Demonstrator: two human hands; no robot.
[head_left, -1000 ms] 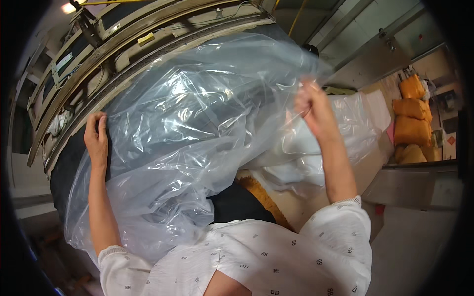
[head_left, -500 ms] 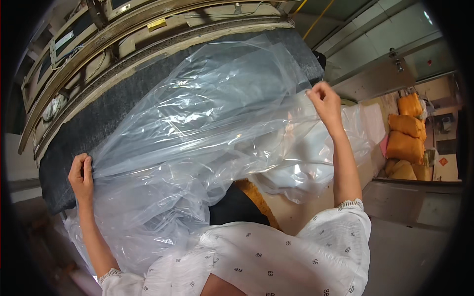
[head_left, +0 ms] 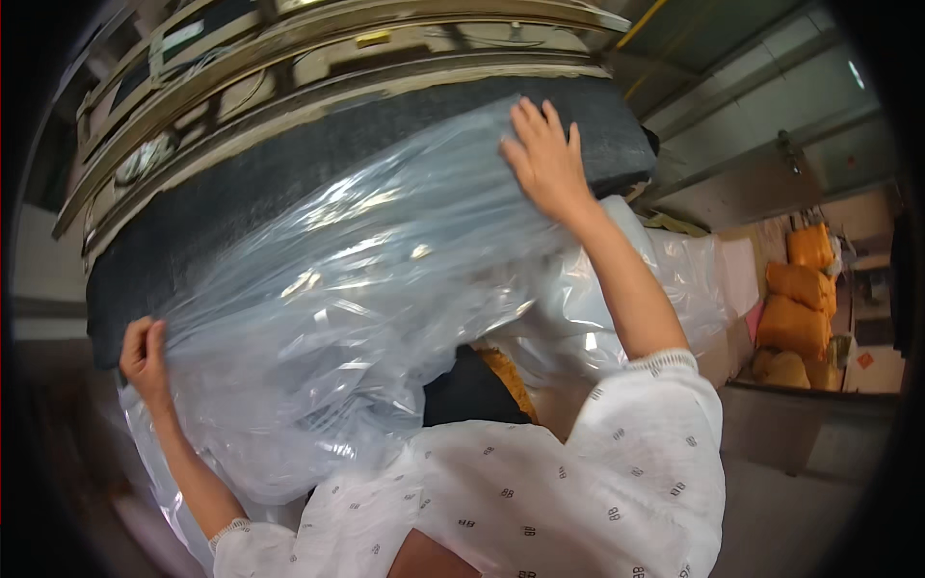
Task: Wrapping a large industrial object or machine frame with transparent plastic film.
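A large clear plastic sheet (head_left: 385, 231) stretches across the dark padded work surface (head_left: 231, 217) and drapes down in folds toward my lap. At its left corner, my left hand (head_left: 145, 358) pinches the edge between thumb and fingers. My right hand (head_left: 547, 159) lies on the sheet's far right part with its fingers spread, palm down. Between the two hands the film is drawn into long creases. I cannot tell whether it is one layer or several.
Behind the surface runs a long machine frame with metal rails (head_left: 318, 39). More clear plastic (head_left: 665, 279) lies to my right. Orange packed bundles (head_left: 795, 303) are stacked at the far right. Something black (head_left: 477, 390) shows under the sheet's near edge.
My right hand has let go of the sheet's right edge and moved left and away from me, its fingers now spread. The raised film has flattened. My left hand keeps its pinch.
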